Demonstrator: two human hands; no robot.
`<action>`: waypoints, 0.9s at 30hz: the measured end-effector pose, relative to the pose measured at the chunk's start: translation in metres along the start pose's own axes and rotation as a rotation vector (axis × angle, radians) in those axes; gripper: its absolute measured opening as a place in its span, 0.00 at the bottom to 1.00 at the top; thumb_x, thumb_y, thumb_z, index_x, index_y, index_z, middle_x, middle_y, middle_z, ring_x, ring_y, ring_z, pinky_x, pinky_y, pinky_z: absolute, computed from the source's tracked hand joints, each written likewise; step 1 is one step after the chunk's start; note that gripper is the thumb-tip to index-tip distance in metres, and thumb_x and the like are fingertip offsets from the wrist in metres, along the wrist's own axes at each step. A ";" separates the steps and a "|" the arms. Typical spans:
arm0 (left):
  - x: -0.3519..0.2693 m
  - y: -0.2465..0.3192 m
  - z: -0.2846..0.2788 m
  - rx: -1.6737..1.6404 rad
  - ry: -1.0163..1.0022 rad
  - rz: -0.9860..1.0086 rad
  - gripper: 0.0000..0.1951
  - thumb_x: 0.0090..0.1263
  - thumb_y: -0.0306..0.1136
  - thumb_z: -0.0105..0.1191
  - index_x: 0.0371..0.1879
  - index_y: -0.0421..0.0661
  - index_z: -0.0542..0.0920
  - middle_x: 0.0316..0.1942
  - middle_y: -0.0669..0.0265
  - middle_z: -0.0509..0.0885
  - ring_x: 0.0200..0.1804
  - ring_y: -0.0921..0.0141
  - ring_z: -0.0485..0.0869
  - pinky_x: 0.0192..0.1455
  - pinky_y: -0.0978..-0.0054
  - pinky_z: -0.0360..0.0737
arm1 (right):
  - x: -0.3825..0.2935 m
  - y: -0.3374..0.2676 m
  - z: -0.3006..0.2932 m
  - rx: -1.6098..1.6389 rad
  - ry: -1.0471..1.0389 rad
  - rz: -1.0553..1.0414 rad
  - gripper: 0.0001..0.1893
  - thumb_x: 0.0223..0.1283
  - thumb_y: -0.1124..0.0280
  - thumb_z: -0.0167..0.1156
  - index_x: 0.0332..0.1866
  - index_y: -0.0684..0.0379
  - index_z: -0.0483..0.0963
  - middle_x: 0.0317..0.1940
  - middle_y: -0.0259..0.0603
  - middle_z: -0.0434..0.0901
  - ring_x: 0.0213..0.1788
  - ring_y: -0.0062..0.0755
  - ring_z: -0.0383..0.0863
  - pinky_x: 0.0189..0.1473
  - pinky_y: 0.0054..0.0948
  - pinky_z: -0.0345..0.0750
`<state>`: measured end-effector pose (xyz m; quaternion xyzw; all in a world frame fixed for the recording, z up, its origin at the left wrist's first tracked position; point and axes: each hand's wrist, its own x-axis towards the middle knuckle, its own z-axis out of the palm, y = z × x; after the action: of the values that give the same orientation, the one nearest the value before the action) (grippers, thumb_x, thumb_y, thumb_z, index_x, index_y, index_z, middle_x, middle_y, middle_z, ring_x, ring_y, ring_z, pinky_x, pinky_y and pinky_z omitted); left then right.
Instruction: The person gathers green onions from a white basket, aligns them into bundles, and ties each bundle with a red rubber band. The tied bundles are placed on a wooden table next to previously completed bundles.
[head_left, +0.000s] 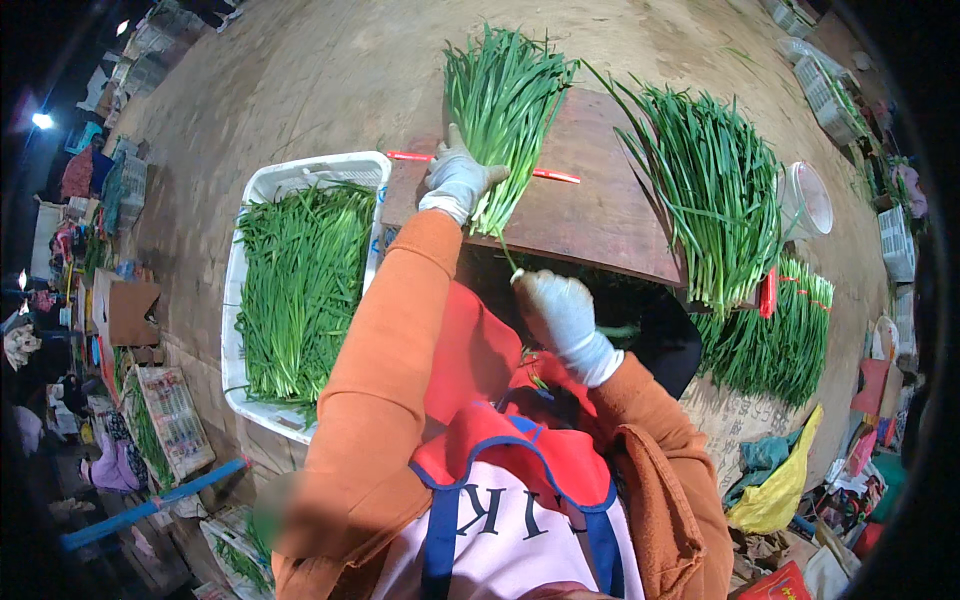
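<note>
My left hand (459, 174), in a pale knit glove, grips the lower left side of a bunch of green chives (510, 112). The bunch lies on a wooden board (592, 210), pale stem ends towards me. A red tie strip (556, 176) runs beneath it, showing on both sides. Below the board's near edge, my gloved right hand (556, 311) is closed on a thin green stalk (510, 253) that stretches up to the bunch's stem ends. To the right, a larger loose pile of chives (712, 187) rests across the board's right end.
Left of the board stands a white plastic crate (234, 330) full of chives. A clear plastic bucket (810, 201) is beyond the right pile. Red-tied chive bundles (787, 337) lie lower on the right, near a yellow bag (776, 487). A blue pole (161, 501) is at lower left.
</note>
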<state>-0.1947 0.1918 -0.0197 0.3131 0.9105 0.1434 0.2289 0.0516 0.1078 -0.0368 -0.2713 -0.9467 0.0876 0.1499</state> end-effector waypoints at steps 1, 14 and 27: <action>0.001 -0.001 0.001 -0.007 -0.006 0.004 0.68 0.43 0.59 0.76 0.81 0.56 0.42 0.79 0.52 0.52 0.77 0.52 0.59 0.76 0.55 0.62 | -0.011 -0.009 -0.002 -0.011 -0.005 -0.024 0.05 0.60 0.67 0.58 0.28 0.51 0.76 0.21 0.41 0.77 0.22 0.44 0.81 0.24 0.40 0.76; 0.033 -0.036 0.009 -0.390 -0.114 0.144 0.74 0.38 0.68 0.74 0.80 0.45 0.42 0.79 0.44 0.50 0.79 0.46 0.49 0.80 0.54 0.48 | 0.098 0.005 0.004 0.532 -0.041 0.446 0.23 0.65 0.45 0.58 0.42 0.58 0.81 0.36 0.52 0.85 0.43 0.54 0.85 0.46 0.47 0.79; 0.018 -0.023 0.002 -0.191 -0.064 0.116 0.78 0.31 0.67 0.77 0.80 0.47 0.39 0.77 0.42 0.54 0.78 0.48 0.55 0.78 0.54 0.57 | 0.132 0.028 0.053 0.657 -0.111 0.618 0.21 0.56 0.55 0.67 0.40 0.66 0.81 0.30 0.50 0.86 0.34 0.41 0.87 0.39 0.37 0.81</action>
<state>-0.2184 0.1861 -0.0364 0.3462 0.8654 0.2325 0.2779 -0.0597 0.1979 -0.0625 -0.4741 -0.7500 0.4383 0.1436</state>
